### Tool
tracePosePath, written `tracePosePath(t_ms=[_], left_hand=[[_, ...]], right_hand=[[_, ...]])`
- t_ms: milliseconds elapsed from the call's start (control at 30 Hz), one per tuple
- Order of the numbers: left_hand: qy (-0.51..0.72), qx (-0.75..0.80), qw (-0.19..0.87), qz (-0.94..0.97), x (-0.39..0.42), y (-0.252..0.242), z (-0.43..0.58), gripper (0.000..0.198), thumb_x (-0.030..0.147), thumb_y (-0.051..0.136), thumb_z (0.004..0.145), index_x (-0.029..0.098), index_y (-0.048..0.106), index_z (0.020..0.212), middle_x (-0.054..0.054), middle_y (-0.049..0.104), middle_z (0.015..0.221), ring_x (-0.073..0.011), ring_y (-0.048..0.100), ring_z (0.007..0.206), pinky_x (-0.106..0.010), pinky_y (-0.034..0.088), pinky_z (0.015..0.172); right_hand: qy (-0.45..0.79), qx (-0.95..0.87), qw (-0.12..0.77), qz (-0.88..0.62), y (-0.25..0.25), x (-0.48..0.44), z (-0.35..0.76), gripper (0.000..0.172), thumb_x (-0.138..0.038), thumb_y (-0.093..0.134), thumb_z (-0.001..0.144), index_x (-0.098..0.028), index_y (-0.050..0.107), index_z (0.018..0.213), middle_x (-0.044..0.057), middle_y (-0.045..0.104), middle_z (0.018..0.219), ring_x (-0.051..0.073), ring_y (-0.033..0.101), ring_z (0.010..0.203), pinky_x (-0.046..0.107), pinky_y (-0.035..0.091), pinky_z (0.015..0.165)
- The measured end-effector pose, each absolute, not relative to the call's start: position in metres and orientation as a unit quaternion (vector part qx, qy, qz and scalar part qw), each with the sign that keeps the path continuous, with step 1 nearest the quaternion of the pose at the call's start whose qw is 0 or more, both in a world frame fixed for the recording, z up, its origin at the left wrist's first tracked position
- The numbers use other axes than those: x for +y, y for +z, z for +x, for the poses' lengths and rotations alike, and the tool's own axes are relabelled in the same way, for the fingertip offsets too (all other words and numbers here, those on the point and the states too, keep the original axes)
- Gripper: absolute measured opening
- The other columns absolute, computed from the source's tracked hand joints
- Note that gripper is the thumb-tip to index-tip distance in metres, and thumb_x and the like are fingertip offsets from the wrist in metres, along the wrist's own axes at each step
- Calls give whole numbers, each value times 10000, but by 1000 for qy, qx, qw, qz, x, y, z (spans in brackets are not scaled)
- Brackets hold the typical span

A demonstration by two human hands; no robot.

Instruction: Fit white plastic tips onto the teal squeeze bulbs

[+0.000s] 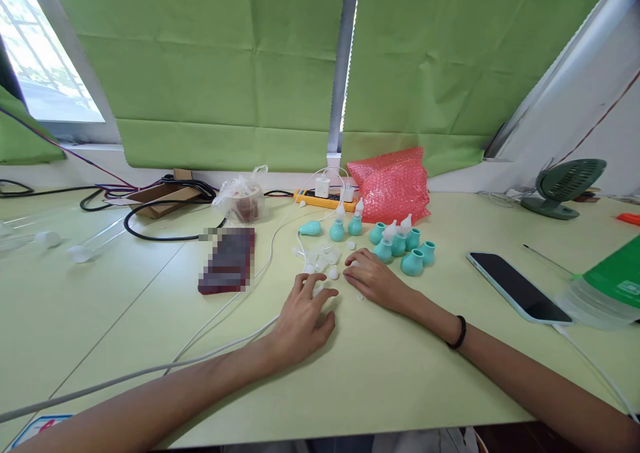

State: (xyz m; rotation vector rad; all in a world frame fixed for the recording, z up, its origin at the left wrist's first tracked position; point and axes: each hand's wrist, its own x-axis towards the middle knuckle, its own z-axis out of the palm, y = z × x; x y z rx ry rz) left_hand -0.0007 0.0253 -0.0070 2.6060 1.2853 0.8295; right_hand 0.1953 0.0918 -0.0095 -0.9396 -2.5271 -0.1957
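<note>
My left hand lies palm down on the pale green table, fingers stretched toward a scatter of small clear plastic pieces. My right hand, a black band on its wrist, rests beside it with fingers curled over the table next to a small white piece; whether it holds anything is hidden. Just beyond stand several teal rubber bulbs, some with clear tips, and one teal bulb lies on its side.
A pink bubble-wrap bag and a yellow power strip sit at the back. A phone lies right, a dark blurred object left, with white cables, black cables, a small fan and a green packet.
</note>
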Motion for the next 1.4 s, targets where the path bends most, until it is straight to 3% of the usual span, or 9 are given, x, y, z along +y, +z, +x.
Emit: tracePosePath(t_ms=[167, 333, 567, 867, 967, 1067, 1200, 1400], left_hand=[[285, 429, 38, 856, 21, -4, 0, 248, 138, 465, 712, 207, 554, 932, -91, 435, 1036, -252, 382, 945, -432, 409, 772], [287, 379, 37, 879, 17, -3, 1, 167, 163, 411, 755, 166, 564, 821, -74, 505, 819, -192, 456, 778, -311, 432, 650], [192, 406, 42, 892, 20, -6, 2, 159, 189, 407, 757, 176, 553, 817, -44, 573, 741, -180, 523, 721, -285, 437, 610], [248, 479, 115, 834, 26, -7, -1, 150, 204, 447, 739, 199, 480, 886, -26, 576, 847, -182, 535, 800, -294, 442, 654], [253, 461, 93, 846, 26, -7, 0, 161, 173, 462, 717, 206, 511, 866, -37, 571, 913, -199, 506, 891, -317, 431, 735], [238, 441, 80, 862, 26, -7, 1, 192, 162, 488, 691, 202, 539, 872, -52, 562, 975, -220, 471, 960, -354, 406, 805], [211, 429, 71, 875, 23, -5, 2, 190, 183, 487, 699, 197, 549, 878, -58, 559, 994, -232, 460, 968, -380, 401, 809], [223, 420, 77, 876, 22, -3, 0, 165, 178, 470, 705, 180, 563, 842, -69, 580, 925, -224, 481, 913, -379, 419, 783]], right_hand=[[-2, -883, 344, -321, -6, 85, 188, 97, -205, 452, 803, -206, 546, 828, 86, 513, 1048, 217, 458, 981, 426, 404, 823], [48, -901, 323, -285, -5, 79, 179, 78, -191, 462, 799, -202, 539, 807, 80, 503, 1107, 196, 452, 1039, 387, 404, 863], [36, -904, 329, -271, -12, 81, 181, 154, -164, 414, 818, -167, 567, 833, 88, 589, 894, 162, 562, 834, 301, 481, 725], [81, -851, 429, -293, -7, 68, 179, 81, -175, 521, 744, -199, 598, 738, 38, 622, 721, 144, 590, 674, 269, 491, 605], [59, -847, 421, -319, -12, 74, 181, 91, -177, 508, 746, -193, 597, 735, 54, 627, 758, 157, 597, 696, 291, 494, 620], [33, -854, 414, -312, -13, 84, 183, 93, -170, 503, 749, -200, 591, 750, 69, 618, 885, 176, 576, 833, 341, 477, 729], [29, -913, 321, -249, 0, 99, 175, 73, -144, 543, 710, -197, 592, 699, 60, 577, 1021, 202, 480, 1013, 371, 430, 816], [96, -950, 166, -245, 31, 119, 148, 79, -111, 567, 658, -175, 613, 655, 49, 600, 960, 171, 545, 892, 312, 414, 796]])
